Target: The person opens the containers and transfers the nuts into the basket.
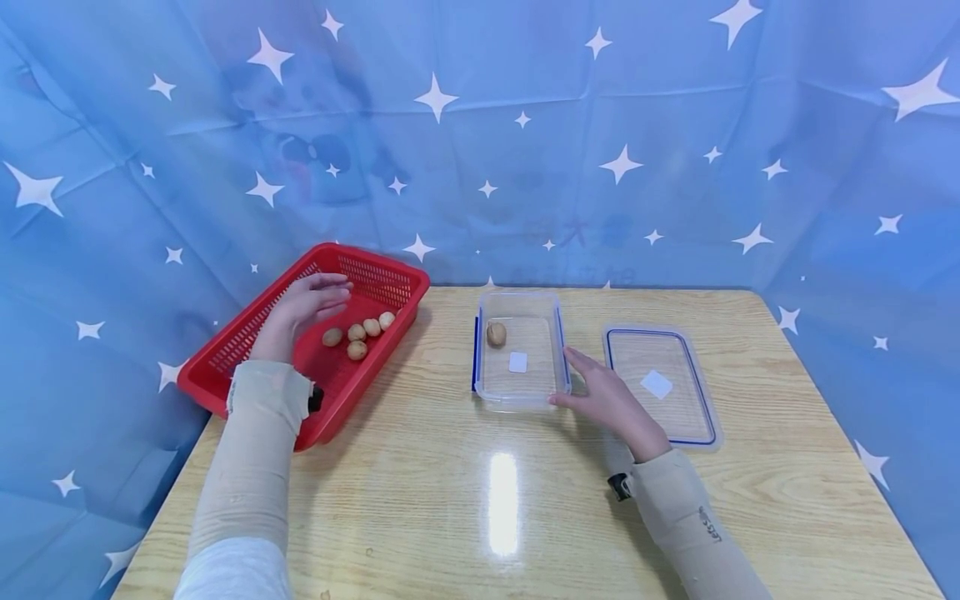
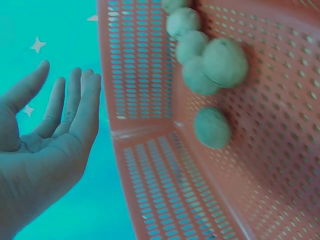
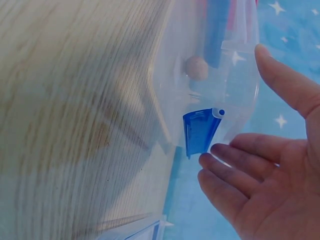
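Observation:
Over the red plastic basket [image 1: 347,398] is my left hand [image 1: 303,307], its fingers extended and holding nothing. Several walnuts [image 1: 357,350] lie on the basket floor, beyond the fingertips; the left wrist view shows the walnuts [image 2: 212,127] apart from the hand [image 2: 55,140]. My right hand [image 1: 607,400] is at the near right corner of a clear lidless container [image 1: 525,392], thumb and fingertips at its rim and side. Inside it sits one walnut [image 1: 496,334]. In the right wrist view the fingers are close to the container's blue clip [image 3: 201,131]; contact there is unclear.
A clear lid [image 1: 626,358] with a blue seal lies flat on the wooden table [image 1: 420,500], right of the container. A white square [image 1: 517,362] shows on the container floor. Behind the table hangs a blue curtain [image 1: 510,208] with white stars.

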A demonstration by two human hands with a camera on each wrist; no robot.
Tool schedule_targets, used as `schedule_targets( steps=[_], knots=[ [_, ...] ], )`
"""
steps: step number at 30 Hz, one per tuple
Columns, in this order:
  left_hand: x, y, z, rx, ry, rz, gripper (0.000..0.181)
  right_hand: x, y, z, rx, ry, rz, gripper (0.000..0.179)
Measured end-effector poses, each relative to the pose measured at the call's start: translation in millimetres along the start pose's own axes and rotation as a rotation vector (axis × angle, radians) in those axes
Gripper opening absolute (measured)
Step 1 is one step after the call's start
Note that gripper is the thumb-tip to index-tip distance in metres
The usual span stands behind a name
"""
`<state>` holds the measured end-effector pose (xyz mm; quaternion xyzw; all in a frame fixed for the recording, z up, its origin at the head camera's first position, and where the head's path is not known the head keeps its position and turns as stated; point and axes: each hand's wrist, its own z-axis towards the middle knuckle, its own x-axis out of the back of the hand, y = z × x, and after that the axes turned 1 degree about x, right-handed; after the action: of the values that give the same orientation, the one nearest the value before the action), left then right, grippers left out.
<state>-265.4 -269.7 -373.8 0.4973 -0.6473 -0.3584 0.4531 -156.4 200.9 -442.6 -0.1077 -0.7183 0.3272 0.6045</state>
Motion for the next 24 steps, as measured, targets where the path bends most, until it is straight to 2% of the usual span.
schedule_targets(
  steps=[6,13,24],
  knots=[
    [-9.5,15.6,-5.0,-0.045,-0.004,-0.052,0.060,0,0,-0.1,0.000,-0.001,0.001,0.087],
    [-22.7,34.3,-11.3,-0.097,-0.031,-0.068,0.056,0,0,0.0,0.004,0.003,0.003,0.087],
    [-46.9,60.5,-18.8,-0.141,-0.038,-0.037,0.052,0,0,-0.7,0.001,-0.003,0.014,0.086]
  ],
)
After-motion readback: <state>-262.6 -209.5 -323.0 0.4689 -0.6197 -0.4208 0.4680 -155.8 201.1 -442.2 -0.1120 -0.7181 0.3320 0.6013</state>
